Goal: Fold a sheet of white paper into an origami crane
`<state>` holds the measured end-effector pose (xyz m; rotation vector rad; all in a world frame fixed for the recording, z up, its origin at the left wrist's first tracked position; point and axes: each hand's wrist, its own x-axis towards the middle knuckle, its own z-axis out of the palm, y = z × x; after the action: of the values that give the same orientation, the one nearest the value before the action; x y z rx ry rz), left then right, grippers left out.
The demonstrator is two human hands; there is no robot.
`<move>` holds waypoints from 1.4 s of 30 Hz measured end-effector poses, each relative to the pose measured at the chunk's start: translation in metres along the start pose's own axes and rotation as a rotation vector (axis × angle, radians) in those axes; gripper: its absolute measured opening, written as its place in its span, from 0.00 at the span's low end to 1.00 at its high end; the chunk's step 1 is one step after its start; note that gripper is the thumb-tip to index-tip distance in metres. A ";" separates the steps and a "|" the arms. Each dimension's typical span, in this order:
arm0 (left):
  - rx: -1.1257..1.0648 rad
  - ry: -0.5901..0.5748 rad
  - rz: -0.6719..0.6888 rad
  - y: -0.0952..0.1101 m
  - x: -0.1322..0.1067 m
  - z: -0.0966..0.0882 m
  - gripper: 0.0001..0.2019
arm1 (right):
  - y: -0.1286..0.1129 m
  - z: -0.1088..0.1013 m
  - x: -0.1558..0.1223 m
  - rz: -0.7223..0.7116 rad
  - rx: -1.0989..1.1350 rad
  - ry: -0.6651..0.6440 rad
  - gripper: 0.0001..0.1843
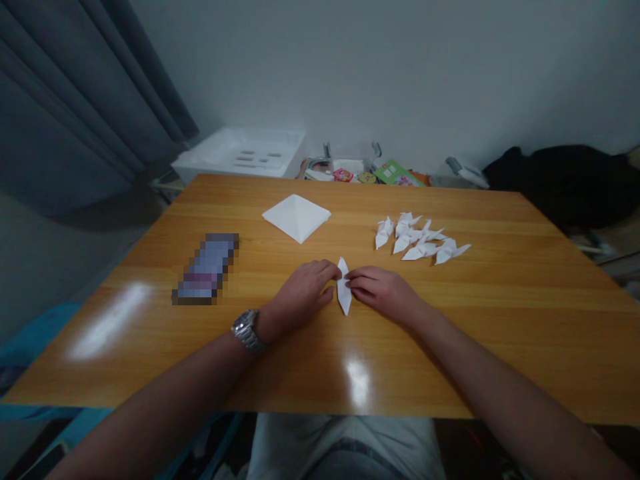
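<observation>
A narrow folded white paper (345, 297), pointed at both ends, lies on the wooden table between my hands. My left hand (307, 288), with a metal watch on its wrist, has its fingertips at the paper's upper left edge. From the other side, the fingers of my right hand (383, 290) press on the paper's right edge, near its middle. Both hands have their fingers bent together at the paper. Several folded paper cranes (420, 240) are grouped to the right, beyond my right hand. Past my left hand sits a stack of white square paper (297, 217).
A blurred-out phone (207, 269) lies at the table's left. The wooden table (525, 320) ends near my lap. Behind its far edge are a white tray (250, 150), a green packet (397, 173) and a black cloth (560, 183). A grey curtain (75, 100) hangs at left.
</observation>
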<state>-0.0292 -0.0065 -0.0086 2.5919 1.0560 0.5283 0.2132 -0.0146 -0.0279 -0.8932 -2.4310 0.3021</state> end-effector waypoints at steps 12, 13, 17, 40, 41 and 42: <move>0.070 -0.019 0.040 0.004 0.002 -0.004 0.09 | -0.006 -0.002 0.001 0.077 0.171 0.102 0.08; 0.078 -0.019 0.041 0.004 0.002 -0.003 0.09 | -0.006 -0.002 0.002 0.080 0.174 0.101 0.08; 0.078 -0.012 0.029 0.005 0.003 -0.002 0.08 | -0.007 -0.003 0.002 0.099 0.177 0.089 0.08; 0.011 0.022 -0.005 0.001 0.003 0.003 0.06 | -0.006 0.004 0.004 0.126 0.163 0.065 0.04; 0.006 0.033 -0.007 0.001 0.003 0.004 0.06 | -0.006 0.005 0.005 0.134 0.172 0.069 0.04; 0.002 0.043 -0.009 0.000 0.004 0.005 0.06 | -0.006 0.005 0.005 0.143 0.181 0.076 0.04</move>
<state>-0.0247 -0.0046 -0.0119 2.5872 1.0819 0.5833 0.2041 -0.0158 -0.0277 -0.9801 -2.2339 0.5215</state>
